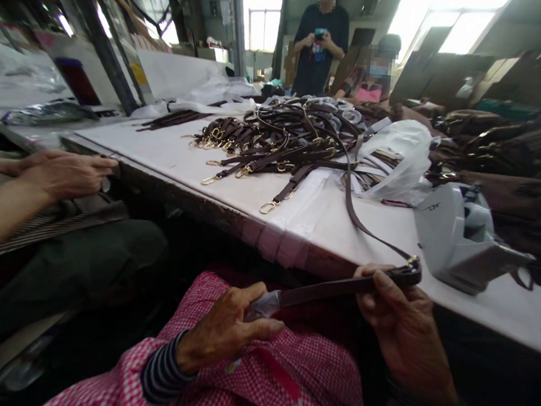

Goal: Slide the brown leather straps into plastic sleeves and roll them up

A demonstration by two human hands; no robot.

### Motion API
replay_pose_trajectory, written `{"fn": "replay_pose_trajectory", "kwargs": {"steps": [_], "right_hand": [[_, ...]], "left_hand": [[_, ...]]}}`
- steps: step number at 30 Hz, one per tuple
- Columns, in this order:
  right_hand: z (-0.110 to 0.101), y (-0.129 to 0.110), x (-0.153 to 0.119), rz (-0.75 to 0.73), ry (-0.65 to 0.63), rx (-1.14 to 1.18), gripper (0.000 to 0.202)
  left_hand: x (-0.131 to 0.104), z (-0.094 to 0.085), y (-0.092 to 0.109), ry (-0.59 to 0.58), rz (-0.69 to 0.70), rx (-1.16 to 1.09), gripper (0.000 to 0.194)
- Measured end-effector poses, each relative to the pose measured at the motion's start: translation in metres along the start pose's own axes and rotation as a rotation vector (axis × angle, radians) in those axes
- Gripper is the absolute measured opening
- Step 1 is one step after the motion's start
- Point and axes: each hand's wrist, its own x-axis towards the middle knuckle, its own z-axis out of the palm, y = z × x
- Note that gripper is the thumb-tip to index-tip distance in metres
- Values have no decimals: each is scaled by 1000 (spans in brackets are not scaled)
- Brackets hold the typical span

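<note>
A dark brown strap stretches between my hands above my lap. My left hand is closed round one end of it, where a greyish, shiny wrapping covers the strap. With thumb and fingers, my right hand pinches the strap near a gold-coloured metal fitting at the table's edge. From that fitting a thinner length of strap runs back over the white table to a big heap of similar brown straps. Gold clasps hang out of the heap toward me.
A grey-white tape dispenser stands on the right of the table, beside a translucent plastic bag. Brown goods are piled behind it. A co-worker's hands are at the left; two people are behind the table.
</note>
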Motion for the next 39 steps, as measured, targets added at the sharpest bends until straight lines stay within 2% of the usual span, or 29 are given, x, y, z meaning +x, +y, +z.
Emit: {"fn": "replay_pose_trajectory", "kwargs": {"steps": [6, 13, 17, 23, 28, 33, 39], "right_hand": [[23, -18, 9, -103, -14, -82, 18], [34, -17, 7, -84, -122, -125, 18], [39, -17, 7, -80, -102, -142, 19], [41, -19, 15, -86, -1, -117, 22], [42, -16, 15, -94, -44, -142, 21], [45, -12, 15, -124, -121, -231, 20], [53, -11, 14, -157, -161, -364, 25]], "left_hand": [[10, 5, -1, 75, 76, -10, 41], [25, 6, 5, 103, 55, -22, 40], [29, 6, 7, 114, 70, -33, 38], [24, 0, 14, -63, 99, -361, 34], [26, -2, 22, -69, 161, -500, 32], [34, 5, 31, -98, 143, -609, 33], [45, 9, 36, -62, 112, -749, 31]]}}
